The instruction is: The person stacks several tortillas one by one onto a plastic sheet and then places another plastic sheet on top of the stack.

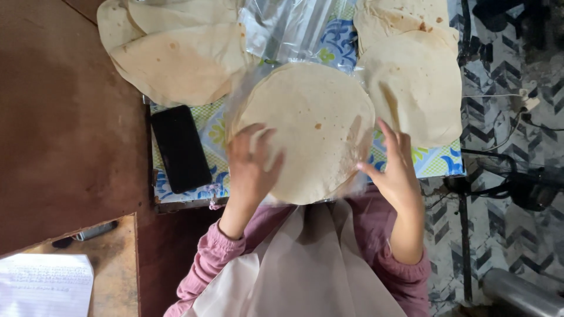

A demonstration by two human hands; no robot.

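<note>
— where are your hands?
— your left hand (251,166) lies spread flat on the round flatbread stack (305,129) at the table's centre; your right hand (396,167), fingers open, touches its clear plastic wrap (359,176) beside the phone (180,148).
</note>
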